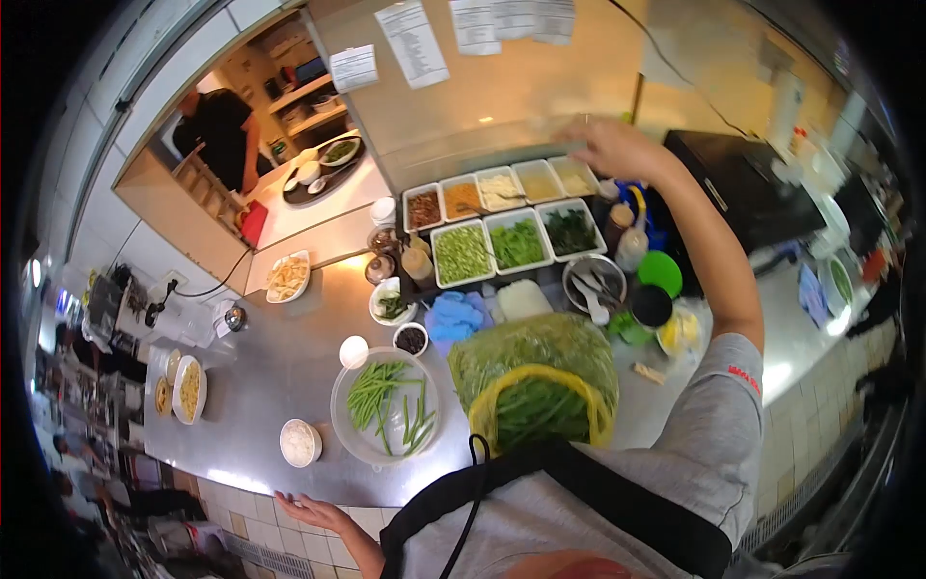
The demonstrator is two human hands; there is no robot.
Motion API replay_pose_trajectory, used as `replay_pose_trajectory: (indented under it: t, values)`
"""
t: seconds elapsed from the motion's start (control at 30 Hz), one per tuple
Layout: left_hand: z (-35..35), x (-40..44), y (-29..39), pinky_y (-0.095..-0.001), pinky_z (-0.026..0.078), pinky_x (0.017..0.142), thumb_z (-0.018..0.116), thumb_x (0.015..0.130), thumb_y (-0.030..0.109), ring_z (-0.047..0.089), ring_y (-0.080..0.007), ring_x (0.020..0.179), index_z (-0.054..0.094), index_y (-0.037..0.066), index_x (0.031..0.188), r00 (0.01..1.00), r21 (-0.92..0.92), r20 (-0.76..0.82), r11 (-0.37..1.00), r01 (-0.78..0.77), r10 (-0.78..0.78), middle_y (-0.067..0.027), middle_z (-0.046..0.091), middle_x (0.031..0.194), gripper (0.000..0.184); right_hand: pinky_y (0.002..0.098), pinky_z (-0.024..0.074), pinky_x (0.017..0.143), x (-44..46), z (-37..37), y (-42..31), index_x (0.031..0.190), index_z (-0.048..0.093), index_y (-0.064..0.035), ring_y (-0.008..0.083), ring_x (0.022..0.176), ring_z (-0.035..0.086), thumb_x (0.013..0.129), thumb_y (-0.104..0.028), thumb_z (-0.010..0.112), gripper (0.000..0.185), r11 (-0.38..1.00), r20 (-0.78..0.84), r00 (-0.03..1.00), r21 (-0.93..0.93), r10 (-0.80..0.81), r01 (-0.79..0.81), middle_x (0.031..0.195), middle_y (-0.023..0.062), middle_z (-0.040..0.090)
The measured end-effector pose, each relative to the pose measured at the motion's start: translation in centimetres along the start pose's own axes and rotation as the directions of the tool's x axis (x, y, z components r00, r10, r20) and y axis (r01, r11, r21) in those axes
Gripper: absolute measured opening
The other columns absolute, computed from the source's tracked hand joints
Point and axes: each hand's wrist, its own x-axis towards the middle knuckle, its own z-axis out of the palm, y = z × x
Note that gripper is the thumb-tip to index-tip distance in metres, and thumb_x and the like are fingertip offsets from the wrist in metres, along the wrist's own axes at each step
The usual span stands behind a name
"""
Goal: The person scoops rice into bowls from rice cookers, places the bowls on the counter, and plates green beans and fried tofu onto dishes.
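My right hand is raised at the back of the counter, above the row of white trays, fingers apart and no object visible in it. My left hand is low by the counter's front edge, palm up with fingers stretched out, holding nothing. A bowl of white rice is the nearest thing to it. Cut green stalks lie in a clear round bowl in front of me. Beside it, an open yellowish plastic bag is full of long green vegetables.
White trays hold chopped scallions, green leaves and other toppings. A metal bowl with spoons, a blue cloth and a green lid crowd the middle. A person stands beyond the pass-through window near a dark tray.
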Motion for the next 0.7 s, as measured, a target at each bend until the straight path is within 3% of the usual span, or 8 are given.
replay_pose_trajectory:
  t: [0.07,0.2,0.23,0.33,0.37,0.5,0.57,0.7]
  values:
    - [-0.2,3.0,5.5,-0.0416,0.035,0.096,0.039,0.092,0.021,0.044,-0.0311,0.114,0.037,-0.002,0.133,0.995,-0.067,0.049,0.994,-0.084,0.087,-0.0203,0.039,0.131,0.046,0.0403,0.0468,0.081,-6.5,-2.4,-6.0,0.115,0.056,-0.0071,0.0352,0.093,0.058,0.083,-0.015,0.059,0.034,0.988,0.217,0.976,0.149,0.001,-0.034,0.103,0.0149,0.061]
    - [2.2,4.5,12.7,-0.036,0.041,0.088,0.04,0.089,0.01,0.051,-0.0256,0.102,0.049,-0.002,0.118,0.945,-0.494,0.313,0.866,0.079,0.092,-0.0135,0.053,0.112,0.033,0.0377,0.0485,0.073,-19.1,-5.1,-17.9,0.117,0.057,-0.0093,0.0272,0.079,0.062,0.086,-0.021,0.059,0.033,0.929,0.174,0.979,0.335,0.104,-0.158,0.099,0.0106,0.063]
    - [2.8,4.0,15.0,-0.0324,0.043,0.082,0.04,0.089,0.008,0.053,-0.0217,0.092,0.053,-0.002,0.108,0.91,-0.579,0.385,0.809,0.106,0.156,-0.0105,0.057,0.101,0.026,0.0364,0.0486,0.07,-21.9,-5.3,-20.6,0.117,0.057,-0.0106,0.0235,0.076,0.062,0.087,-0.024,0.059,0.033,0.895,0.158,0.968,0.375,0.195,-0.242,0.1,0.0089,0.063]
    - [4.8,1.3,18.4,-0.0317,0.042,0.08,0.04,0.091,0.009,0.05,-0.0203,0.085,0.051,-0.003,0.108,0.673,-0.773,0.608,0.507,0.381,0.422,-0.0109,0.054,0.097,0.023,0.0336,0.0483,0.068,-30.6,-3.8,-28.8,0.118,0.057,-0.0114,0.0217,0.075,0.061,0.087,-0.027,0.059,0.035,0.744,0.054,0.873,0.499,0.486,-0.445,0.095,0.0077,0.064]
    - [4.4,-0.1,20.9,-0.029,0.041,0.076,0.042,0.093,0.011,0.048,-0.0178,0.079,0.05,-0.003,0.108,0.595,-0.768,0.64,0.431,0.474,0.487,-0.0084,0.052,0.087,0.022,0.033,0.0483,0.068,-33.4,-3.4,-31.8,0.118,0.057,-0.0112,0.0212,0.075,0.061,0.087,-0.026,0.059,0.034,0.665,0.054,0.785,0.497,0.617,-0.558,0.094,0.0076,0.064]
    - [2.6,-4.3,25.1,-0.0269,0.04,0.071,0.042,0.094,0.012,0.043,-0.0144,0.072,0.049,-0.001,0.114,0.166,-0.622,0.682,0.445,0.645,0.712,-0.0034,0.044,0.077,0.024,0.0308,0.0484,0.068,-43.8,-1.6,-44.3,0.117,0.057,-0.0106,0.0192,0.074,0.061,0.088,-0.023,0.058,0.032,0.249,0.046,0.316,0.512,0.948,-0.822,0.091,0.0073,0.064]
    - [0.3,-10.8,26.3,-0.0259,0.039,0.068,0.042,0.094,0.012,0.041,-0.0134,0.07,0.05,0.0,0.114,0.028,-0.565,0.638,0.443,0.696,0.769,-0.0024,0.041,0.075,0.024,0.0304,0.0489,0.066,-51.6,-0.5,-50.1,0.117,0.057,-0.0097,0.0177,0.068,0.061,0.089,-0.021,0.056,0.031,0.035,0.025,0.057,0.53,0.998,-0.847,0.09,0.0076,0.063]
    - [-6.2,-33.7,28.9,-0.025,0.037,0.061,0.042,0.095,0.011,0.035,-0.0097,0.064,0.05,0.001,0.116,-0.164,-0.448,0.47,0.395,0.802,0.867,0.0008,0.035,0.07,0.025,0.0305,0.0496,0.065,-73.3,3.4,-56.5,0.118,0.057,-0.0089,0.018,0.065,0.061,0.088,-0.02,0.055,0.033,-0.168,-0.137,-0.288,0.554,0.948,-0.815,0.089,0.0091,0.064]
